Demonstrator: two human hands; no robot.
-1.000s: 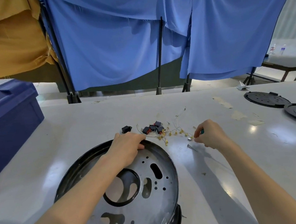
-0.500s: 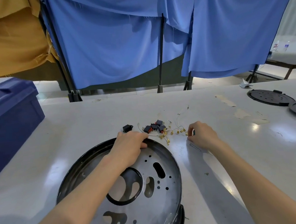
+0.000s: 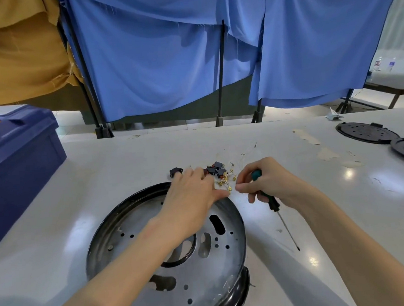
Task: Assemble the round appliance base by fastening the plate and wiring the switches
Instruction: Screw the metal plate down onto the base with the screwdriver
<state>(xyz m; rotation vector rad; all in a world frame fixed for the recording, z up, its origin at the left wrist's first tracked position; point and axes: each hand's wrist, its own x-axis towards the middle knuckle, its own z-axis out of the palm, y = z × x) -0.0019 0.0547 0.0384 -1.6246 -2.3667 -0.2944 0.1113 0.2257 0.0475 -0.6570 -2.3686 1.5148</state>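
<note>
Glossy white table (image 3: 125, 163), metal and cloth.
Dull grey metal plate (image 3: 205, 277) in shiny black base (image 3: 237, 296); matt blue cloth curtains (image 3: 154, 72); smooth plastic box (image 3: 17, 165).

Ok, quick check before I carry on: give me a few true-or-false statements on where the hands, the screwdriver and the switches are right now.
1. The right hand holds the screwdriver. True.
2. The screwdriver's tip sits in a screw on the plate. False: the tip is off the round base, over the bare table.
3. The switches are fitted into the round base. False: they lie loose on the table beyond its far rim.
4. The left hand reaches across the round base's far rim. True.
5. Two black round lids lie at the table's right side. True.
</note>
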